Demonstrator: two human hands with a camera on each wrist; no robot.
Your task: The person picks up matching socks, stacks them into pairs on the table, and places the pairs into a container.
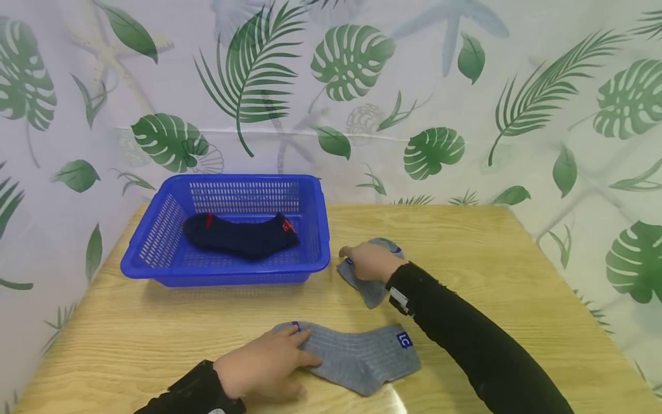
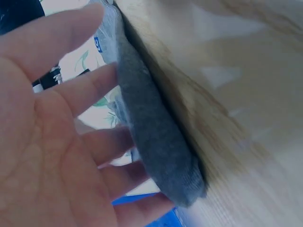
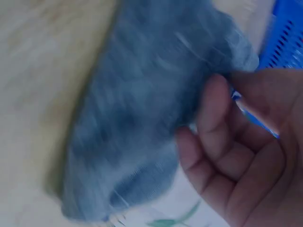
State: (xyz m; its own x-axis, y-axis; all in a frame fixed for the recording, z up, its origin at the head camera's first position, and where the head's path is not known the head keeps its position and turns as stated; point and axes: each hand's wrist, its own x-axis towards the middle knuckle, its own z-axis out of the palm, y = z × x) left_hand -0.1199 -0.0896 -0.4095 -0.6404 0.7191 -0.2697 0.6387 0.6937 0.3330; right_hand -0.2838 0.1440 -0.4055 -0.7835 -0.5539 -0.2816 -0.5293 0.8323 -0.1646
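Note:
A grey ribbed sock (image 1: 357, 352) with a blue LC label lies flat on the table at the front. My left hand (image 1: 266, 368) rests on its toe end, and in the left wrist view the extended fingers (image 2: 102, 87) touch the sock's edge. Farther back, beside the basket, my right hand (image 1: 371, 261) pinches a second grey sock (image 1: 369, 291). The right wrist view has this sock (image 3: 137, 94) blurred, with the fingers (image 3: 215, 118) curled at its side; part of the grip is hidden.
A blue plastic basket (image 1: 238, 276) stands at the back left of the wooden table (image 1: 455, 247). Inside it lies a dark sock (image 1: 235, 237) with red marks. Behind the table hangs a leaf-patterned cloth (image 1: 445, 103).

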